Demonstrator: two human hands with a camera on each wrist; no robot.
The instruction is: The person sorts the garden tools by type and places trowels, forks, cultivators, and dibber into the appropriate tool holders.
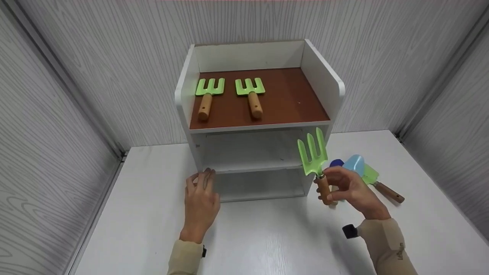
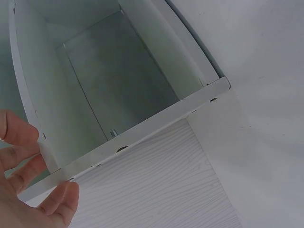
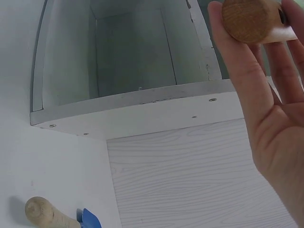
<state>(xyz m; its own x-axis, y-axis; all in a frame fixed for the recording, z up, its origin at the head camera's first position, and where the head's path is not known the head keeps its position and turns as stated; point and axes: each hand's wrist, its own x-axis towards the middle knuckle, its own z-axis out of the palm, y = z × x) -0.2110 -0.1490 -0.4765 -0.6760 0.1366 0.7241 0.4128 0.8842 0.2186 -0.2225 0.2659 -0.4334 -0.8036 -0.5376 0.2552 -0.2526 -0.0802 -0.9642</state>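
Observation:
In the head view, my right hand [image 1: 351,189] pinches the wooden handle of a green garden hand fork [image 1: 314,158] between thumb and fingers. Its tines point up, in front of the shelf unit's right side. The handle's round end [image 3: 245,21] shows in the right wrist view; the tines are out of sight there. At the lower left, my left hand [image 1: 201,200] holds the front edge of the white shelf unit [image 2: 147,126], with digits on both sides of its side panel. Two similar green hand forks, a left one [image 1: 206,97] and a middle one [image 1: 252,97], lie on the brown top shelf.
On the white table to the right lies a cluster of tools: a light-blue trowel [image 1: 355,164], a green tool with a wooden handle [image 1: 389,192] and a dark-blue tool [image 1: 336,163], partly hidden by the right hand. Two lower white shelves sit under the brown one [image 1: 284,99]. Wood-patterned walls surround the table.

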